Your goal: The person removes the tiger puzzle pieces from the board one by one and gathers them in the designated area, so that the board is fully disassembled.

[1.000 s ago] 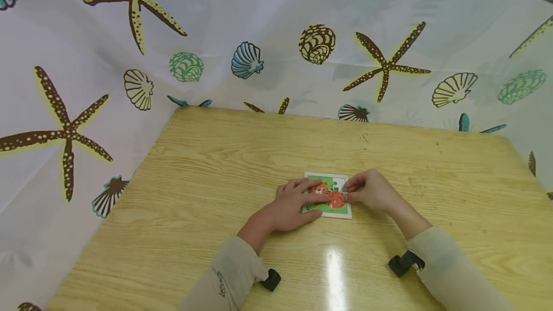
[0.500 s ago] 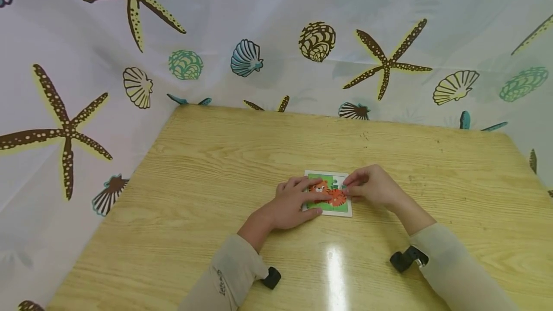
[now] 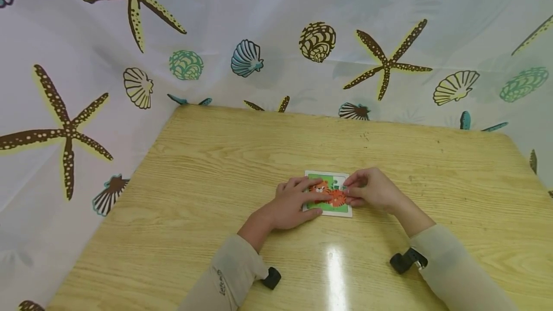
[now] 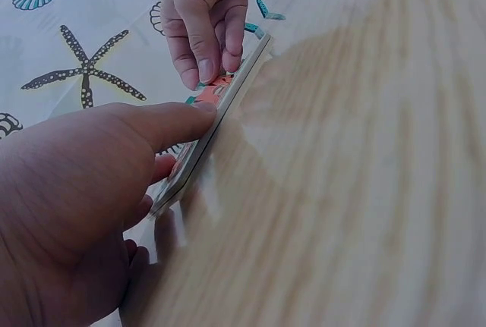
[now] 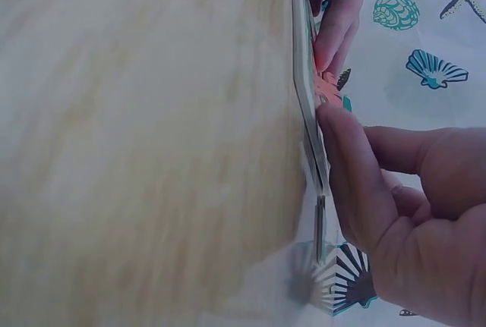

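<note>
Head view: left hand [image 3: 290,208], grip spread, is resting on the puzzle [image 3: 338,201] — right hand [image 3: 375,191] is touching its edge, grip unclear.

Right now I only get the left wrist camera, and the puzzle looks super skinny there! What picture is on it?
Observer: The head view shows the puzzle from above: an orange, striped animal, like a tiger, with its face showing.

Operator: Cool! Is the picture all filled in?

Observer: No. There's a white patch at its upper right in the head view, next to the right hand.

Operator: And the left hand? I mostly see its thumb. Where do the long fingers go?

Observer: In the head view, the left hand has its fingers spread apart, reaching over the left part of the picture.
</note>
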Motion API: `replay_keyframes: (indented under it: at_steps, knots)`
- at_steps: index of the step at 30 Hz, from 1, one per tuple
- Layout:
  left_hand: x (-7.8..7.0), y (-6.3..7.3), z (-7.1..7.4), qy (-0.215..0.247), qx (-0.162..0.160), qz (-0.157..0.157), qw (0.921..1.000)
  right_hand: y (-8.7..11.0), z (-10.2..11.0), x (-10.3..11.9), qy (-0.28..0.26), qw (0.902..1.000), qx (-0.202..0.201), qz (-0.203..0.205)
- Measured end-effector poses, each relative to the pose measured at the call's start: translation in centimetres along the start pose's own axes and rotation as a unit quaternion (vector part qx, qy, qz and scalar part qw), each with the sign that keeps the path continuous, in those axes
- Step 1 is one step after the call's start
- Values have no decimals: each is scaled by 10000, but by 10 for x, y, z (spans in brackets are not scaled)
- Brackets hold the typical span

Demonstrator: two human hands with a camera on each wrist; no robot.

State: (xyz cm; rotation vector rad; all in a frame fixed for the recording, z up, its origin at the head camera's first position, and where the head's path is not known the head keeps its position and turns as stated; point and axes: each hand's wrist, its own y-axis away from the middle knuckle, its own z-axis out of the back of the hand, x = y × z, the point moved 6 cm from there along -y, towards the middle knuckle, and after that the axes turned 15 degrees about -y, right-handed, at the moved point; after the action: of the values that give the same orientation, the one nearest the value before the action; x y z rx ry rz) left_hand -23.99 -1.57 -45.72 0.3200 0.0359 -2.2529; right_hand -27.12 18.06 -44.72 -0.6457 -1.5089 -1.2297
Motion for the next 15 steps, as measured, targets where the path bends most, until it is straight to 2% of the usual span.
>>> replay_keyframes:
  at_steps: [8, 15]
  knots:
    - [1, 0, -1, 21, -24, -59, 10000, 5, -4, 8, -13, 9999, 128, 21]
    - [2, 1, -1, 50, -3, -53, 10000, 4, 6, 6, -200, 9997, 78, 126]
